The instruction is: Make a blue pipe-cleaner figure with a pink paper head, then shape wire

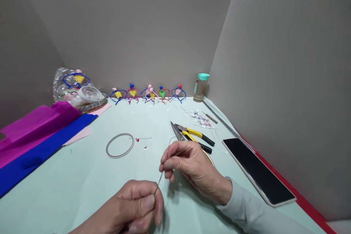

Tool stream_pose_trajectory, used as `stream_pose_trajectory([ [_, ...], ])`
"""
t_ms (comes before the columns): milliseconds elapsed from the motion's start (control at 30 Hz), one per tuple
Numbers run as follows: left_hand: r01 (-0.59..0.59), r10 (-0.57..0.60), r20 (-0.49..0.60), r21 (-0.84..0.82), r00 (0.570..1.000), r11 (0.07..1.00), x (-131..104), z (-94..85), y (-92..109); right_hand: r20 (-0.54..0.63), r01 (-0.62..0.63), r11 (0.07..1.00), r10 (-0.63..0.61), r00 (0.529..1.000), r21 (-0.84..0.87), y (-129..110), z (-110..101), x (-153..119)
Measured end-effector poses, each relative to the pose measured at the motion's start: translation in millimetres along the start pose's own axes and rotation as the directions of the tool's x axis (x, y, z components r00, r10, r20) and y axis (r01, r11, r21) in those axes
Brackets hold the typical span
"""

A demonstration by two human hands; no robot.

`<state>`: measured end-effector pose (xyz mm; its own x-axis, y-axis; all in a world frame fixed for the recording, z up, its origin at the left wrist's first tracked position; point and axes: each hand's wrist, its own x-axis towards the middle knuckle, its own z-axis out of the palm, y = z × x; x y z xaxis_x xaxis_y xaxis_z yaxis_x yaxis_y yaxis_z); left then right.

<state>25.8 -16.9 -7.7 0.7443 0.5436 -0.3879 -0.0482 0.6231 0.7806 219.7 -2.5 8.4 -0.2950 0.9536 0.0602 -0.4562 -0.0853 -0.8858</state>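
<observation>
A thin metal wire (160, 179) runs between my two hands, with a curved free end rising above the right fingers. My left hand (137, 204), at the bottom centre, pinches its lower part between thumb and fingers. Just above and to the right, my right hand (189, 164) pinches the wire higher up. Behind the right hand lie yellow-and-black pliers (196, 132) and scissors (175, 131), whose handles are partly hidden. A round ring of wire or tubing (120, 157) rests on the table to the left, beside a small red scrap (137, 140).
Several small figures of coloured wire and paper (132, 93) stand along the back wall. Coloured paper sheets (41, 120) and a plastic bag (59, 84) lie at left. A bottle (201, 87), scraps (203, 119), a brown-handled tool (211, 118) and a phone (256, 170) are at right.
</observation>
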Motion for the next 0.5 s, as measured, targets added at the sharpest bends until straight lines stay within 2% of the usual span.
stream_pose_trajectory([
  [100,-0.012,0.012,0.019,-0.005,1.0,1.0,0.7,-2.1,-1.8,-0.016,0.005,1.0,-0.005,1.0,0.001,0.4,0.2,0.3],
  [500,-0.022,0.022,-0.015,-0.03,1.0,0.999,2.8,-3.1,-0.7,0.025,0.018,0.999,-0.019,1.0,0.043,-5.1,-2.7,3.6],
])
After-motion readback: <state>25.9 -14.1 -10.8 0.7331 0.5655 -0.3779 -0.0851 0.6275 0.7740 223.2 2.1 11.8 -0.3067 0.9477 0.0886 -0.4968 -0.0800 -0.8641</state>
